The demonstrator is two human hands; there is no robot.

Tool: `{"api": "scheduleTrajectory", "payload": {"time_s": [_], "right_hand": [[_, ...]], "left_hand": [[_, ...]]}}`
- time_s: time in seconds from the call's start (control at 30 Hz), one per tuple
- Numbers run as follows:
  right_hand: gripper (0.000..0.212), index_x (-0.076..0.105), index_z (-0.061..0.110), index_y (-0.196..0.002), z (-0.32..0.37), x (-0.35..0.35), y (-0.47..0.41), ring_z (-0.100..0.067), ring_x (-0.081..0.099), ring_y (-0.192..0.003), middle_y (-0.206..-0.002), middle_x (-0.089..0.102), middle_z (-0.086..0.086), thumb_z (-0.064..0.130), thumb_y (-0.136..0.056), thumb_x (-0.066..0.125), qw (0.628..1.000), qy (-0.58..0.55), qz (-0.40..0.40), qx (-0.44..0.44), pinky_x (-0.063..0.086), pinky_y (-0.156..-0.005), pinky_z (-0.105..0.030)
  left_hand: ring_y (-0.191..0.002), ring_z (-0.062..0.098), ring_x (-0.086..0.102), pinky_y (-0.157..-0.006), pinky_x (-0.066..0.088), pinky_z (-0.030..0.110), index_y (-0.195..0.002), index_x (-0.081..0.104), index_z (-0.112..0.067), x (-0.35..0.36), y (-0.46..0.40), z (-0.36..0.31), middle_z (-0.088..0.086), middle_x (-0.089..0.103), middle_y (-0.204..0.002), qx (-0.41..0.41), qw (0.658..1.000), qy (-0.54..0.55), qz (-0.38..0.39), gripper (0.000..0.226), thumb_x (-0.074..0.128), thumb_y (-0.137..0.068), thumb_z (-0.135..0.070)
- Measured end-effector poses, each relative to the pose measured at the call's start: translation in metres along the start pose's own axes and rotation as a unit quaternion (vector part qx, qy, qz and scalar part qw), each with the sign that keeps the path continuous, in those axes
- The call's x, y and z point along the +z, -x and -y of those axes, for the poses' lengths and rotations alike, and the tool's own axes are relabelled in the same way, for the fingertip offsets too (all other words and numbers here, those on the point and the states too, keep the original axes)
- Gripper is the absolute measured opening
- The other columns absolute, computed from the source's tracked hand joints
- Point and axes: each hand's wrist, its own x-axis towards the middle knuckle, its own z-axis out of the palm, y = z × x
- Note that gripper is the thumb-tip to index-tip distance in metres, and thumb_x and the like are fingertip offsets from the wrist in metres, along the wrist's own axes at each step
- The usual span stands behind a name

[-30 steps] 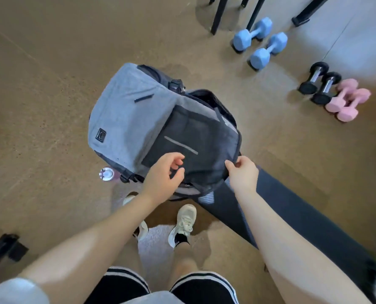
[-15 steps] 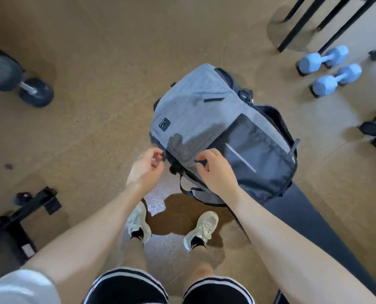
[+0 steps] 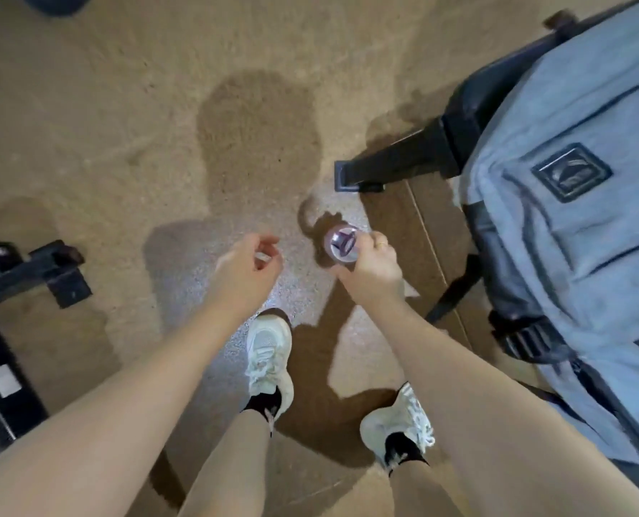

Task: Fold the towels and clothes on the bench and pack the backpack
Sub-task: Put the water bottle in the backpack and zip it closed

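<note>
- Your right hand [image 3: 372,268] grips a bottle [image 3: 342,243] near its top, fingers curled round it; you see it from above, so only its round purplish cap shows clearly.
- A ring sits on one finger of that hand.
- Your left hand [image 3: 245,268] hangs just left of the bottle, apart from it, with fingers loosely curled. Something small and pale shows between the fingertips, but you cannot tell whether it is held or what it is.
- The backpack [image 3: 579,233] lies at the right edge of view, grey with dark trim, a dark badge on its front panel facing up. It rests on the bench [image 3: 471,117], whose padded dark end shows past the pack's upper left side.
- A black bench foot [image 3: 389,166] reaches out over the floor [image 3: 124,106], ending just above the bottle in the view.
- A dark strap of the pack hangs down beside your right forearm, and a ridged black buckle sits at the pack's lower left edge.
- Your two pale shoes [image 3: 269,363] stand on the brown speckled floor below your hands, with black socks above them.
- A black metal frame [image 3: 19,292] lies at the far left, well apart from the hands.
- No towels or clothes show in this view.
</note>
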Motion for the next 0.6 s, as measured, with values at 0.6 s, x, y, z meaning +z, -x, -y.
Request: {"api": "scheduleTrajectory", "payload": {"time_s": [0.6], "right_hand": [[0.044, 0.048, 0.022, -0.114, 0.016, -0.024, 0.016, -0.019, 0.058, -0.093, -0.106, 0.059, 0.001, 0.028, -0.077, 0.07, 0.991, -0.091, -0.082, -0.06, 0.045, -0.074, -0.03]], "left_hand": [[-0.086, 0.01, 0.055, -0.081, 0.044, 0.025, -0.128, 0.046, -0.016, -0.008, -0.009, 0.028, -0.003, 0.054, -0.112, 0.033, 0.995, -0.031, 0.088, 0.047, 0.063, -0.084, -0.019]]}}
